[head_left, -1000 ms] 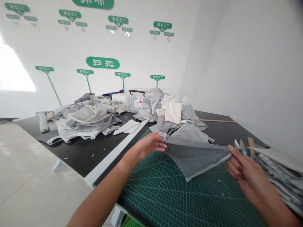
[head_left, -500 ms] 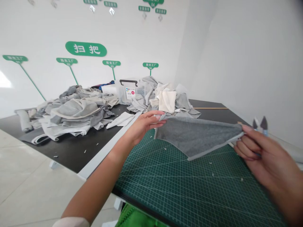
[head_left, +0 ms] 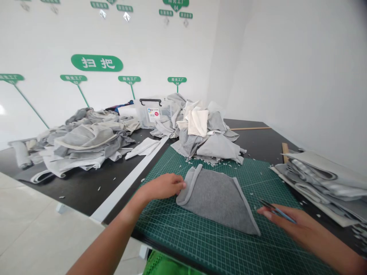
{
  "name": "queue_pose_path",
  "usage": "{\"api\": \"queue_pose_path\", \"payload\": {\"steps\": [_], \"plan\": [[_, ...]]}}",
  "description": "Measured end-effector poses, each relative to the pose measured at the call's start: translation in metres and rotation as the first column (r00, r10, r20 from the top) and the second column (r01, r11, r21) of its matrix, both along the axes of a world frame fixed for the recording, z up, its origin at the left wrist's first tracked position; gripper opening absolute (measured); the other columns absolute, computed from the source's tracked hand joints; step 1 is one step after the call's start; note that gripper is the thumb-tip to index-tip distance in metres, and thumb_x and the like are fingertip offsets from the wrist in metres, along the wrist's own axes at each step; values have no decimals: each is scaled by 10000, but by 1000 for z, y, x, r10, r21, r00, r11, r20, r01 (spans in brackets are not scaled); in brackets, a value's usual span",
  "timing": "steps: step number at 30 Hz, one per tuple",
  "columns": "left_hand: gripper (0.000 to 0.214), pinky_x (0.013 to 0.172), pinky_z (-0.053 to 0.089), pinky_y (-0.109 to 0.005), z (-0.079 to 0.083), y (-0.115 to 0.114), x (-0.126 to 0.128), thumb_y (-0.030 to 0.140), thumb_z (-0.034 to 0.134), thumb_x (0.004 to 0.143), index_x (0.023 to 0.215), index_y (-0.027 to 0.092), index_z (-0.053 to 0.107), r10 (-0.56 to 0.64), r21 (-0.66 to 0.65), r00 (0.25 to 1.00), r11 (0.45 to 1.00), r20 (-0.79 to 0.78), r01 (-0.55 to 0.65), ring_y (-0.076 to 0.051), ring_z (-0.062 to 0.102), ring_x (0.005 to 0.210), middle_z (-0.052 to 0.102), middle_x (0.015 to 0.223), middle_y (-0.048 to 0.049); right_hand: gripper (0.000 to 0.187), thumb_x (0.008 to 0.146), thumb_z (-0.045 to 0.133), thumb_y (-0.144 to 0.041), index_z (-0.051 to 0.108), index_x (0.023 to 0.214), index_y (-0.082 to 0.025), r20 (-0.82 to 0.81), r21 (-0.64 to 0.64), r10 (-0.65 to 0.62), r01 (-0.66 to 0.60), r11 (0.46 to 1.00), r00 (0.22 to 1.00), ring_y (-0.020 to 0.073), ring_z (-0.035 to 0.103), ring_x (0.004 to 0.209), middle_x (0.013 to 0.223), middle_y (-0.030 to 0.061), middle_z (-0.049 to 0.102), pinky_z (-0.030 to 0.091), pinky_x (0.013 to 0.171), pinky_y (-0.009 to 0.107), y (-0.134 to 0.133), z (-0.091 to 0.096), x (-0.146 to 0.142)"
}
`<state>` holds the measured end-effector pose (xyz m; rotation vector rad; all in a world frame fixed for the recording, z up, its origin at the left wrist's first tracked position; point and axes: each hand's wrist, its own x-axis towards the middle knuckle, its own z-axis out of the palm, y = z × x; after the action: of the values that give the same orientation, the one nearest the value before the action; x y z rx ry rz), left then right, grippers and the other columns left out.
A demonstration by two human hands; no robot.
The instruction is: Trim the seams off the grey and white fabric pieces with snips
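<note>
A piece of grey cloth [head_left: 218, 198] with pale hemmed edges lies flat on the green cutting mat [head_left: 200, 244]. Its left edge is folded over in a narrow strip. My left hand [head_left: 166, 186] is at that edge, fingers curled and closed on the cloth; the fingertips are partly hidden. To the right of the cloth, apart from it, my right hand [head_left: 289, 219] holds small thread snips [head_left: 276, 211] with dark pointed blades and a blue handle. The blades point left, toward the cloth.
A heap of grey and cream cloths [head_left: 197, 130] stands at the mat's back, with lint scraps before it. Folded fabric [head_left: 323, 183] is stacked at right. Left lies a bigger fabric pile [head_left: 86, 137], near a clear plastic box [head_left: 143, 114]. A wooden strip [head_left: 249, 128] lies behind.
The grey cloth, stretched in the air between both hands before, now lies on the mat. My right hand has let go of it and moved down; my left hand has also come down.
</note>
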<state>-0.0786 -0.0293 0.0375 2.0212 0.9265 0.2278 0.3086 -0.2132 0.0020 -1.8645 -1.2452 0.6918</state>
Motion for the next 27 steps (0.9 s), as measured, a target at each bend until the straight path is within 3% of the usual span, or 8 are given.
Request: {"api": "queue_pose_path", "payload": {"steps": [2,4,10,14,18,21,24,27], "plan": [[359,699,428,-310,-3,1,12,551,585,879,879,216,715,86,175,996,981,19,-88,-239,631,752,706,831,-71,328,712,793,-560,760,822,-253,-42,-109,133,-137,985,990,361,670,1033,979,69,757,512,913,375,10,0,3],[349,742,424,-336,-6,2,28,554,621,853,889,213,685,163,271,986,948,34,-166,-261,617,751,686,829,-82,331,791,742,-555,771,917,-250,-39,-125,197,-201,972,980,351,649,1068,1047,58,751,480,933,360,24,1,0],[310,887,430,-428,-27,16,78,458,718,791,838,209,540,199,365,980,913,-10,-181,-338,634,882,640,849,-104,329,904,622,-527,751,864,-227,78,-65,312,-308,949,947,272,647,833,876,10,738,446,721,294,73,12,-39],[148,904,427,-430,-45,30,92,315,620,871,827,200,537,174,471,985,870,-17,-146,-337,621,947,648,932,-132,321,929,563,-473,704,787,-222,197,10,324,-333,943,925,237,624,754,754,-8,697,406,656,282,106,9,-69],[106,845,431,-332,-56,38,89,296,528,933,921,208,584,81,438,981,886,176,-152,-239,608,875,660,913,-66,218,883,594,-383,726,968,-231,174,190,252,-284,940,952,272,649,955,1006,25,739,448,852,350,138,-6,-86],[182,825,435,-287,-60,41,85,305,462,968,990,210,615,-23,350,955,933,295,-85,-201,606,891,674,948,-32,312,872,608,-390,706,1114,-219,120,276,231,-256,926,966,289,618,1118,1184,59,709,422,988,393,156,-18,-92],[213,851,441,-275,-64,44,86,307,453,971,984,197,635,-86,288,943,958,322,-11,-190,603,936,679,978,-25,346,890,599,-409,692,1164,-219,114,310,266,-288,906,957,273,612,1152,1214,58,701,423,1015,379,164,-28,-95],[222,847,445,-278,-67,45,89,330,460,974,1009,194,632,-55,257,942,966,330,-34,-186,604,923,680,989,-25,288,907,603,-421,713,1069,-210,126,327,305,-330,886,944,267,647,1056,1109,52,729,455,955,363,165,-37,-95]]}}
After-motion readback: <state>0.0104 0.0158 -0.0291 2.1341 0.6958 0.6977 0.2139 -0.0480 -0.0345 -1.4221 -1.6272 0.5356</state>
